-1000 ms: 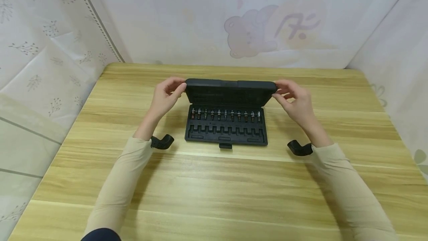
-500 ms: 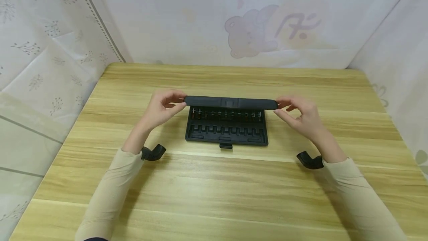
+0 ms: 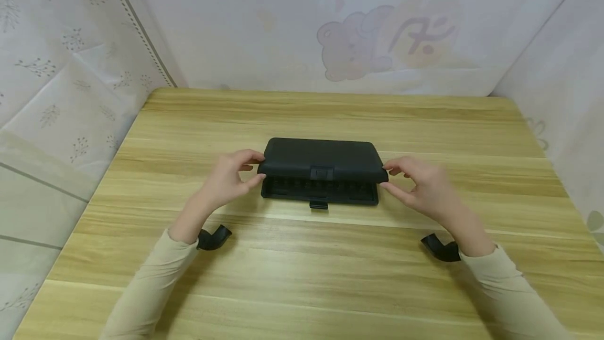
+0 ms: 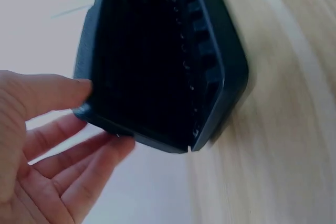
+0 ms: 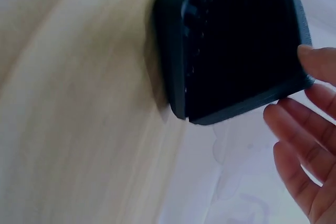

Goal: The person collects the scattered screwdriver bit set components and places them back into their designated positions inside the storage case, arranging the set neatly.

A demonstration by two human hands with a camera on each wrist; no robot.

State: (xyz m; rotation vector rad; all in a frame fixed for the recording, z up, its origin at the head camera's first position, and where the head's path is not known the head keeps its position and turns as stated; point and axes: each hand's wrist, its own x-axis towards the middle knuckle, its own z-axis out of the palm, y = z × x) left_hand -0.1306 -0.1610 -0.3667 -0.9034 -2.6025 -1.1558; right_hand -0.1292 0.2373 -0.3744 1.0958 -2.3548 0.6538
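Note:
A black tool case (image 3: 323, 157) lies in the middle of the wooden table (image 3: 302, 277), its lid lowered to a narrow gap above the base (image 3: 321, 194). My left hand (image 3: 255, 168) pinches the lid's left front corner and my right hand (image 3: 388, 174) pinches the right front corner. In the left wrist view my thumb and fingers (image 4: 79, 114) hold the lid (image 4: 136, 66) close over the base (image 4: 215, 61). In the right wrist view my right hand (image 5: 307, 85) is at the lid's edge (image 5: 247, 40). The bits inside are almost hidden.
A small latch tab (image 3: 319, 204) sticks out of the base's front edge. Black camera mounts sit at my left wrist (image 3: 213, 237) and my right wrist (image 3: 441, 248). Patterned white sheets wall the table at the back and on both sides.
Both hands have swung the lid forward and down from upright to nearly flat over the base. The row of bits has gone out of sight.

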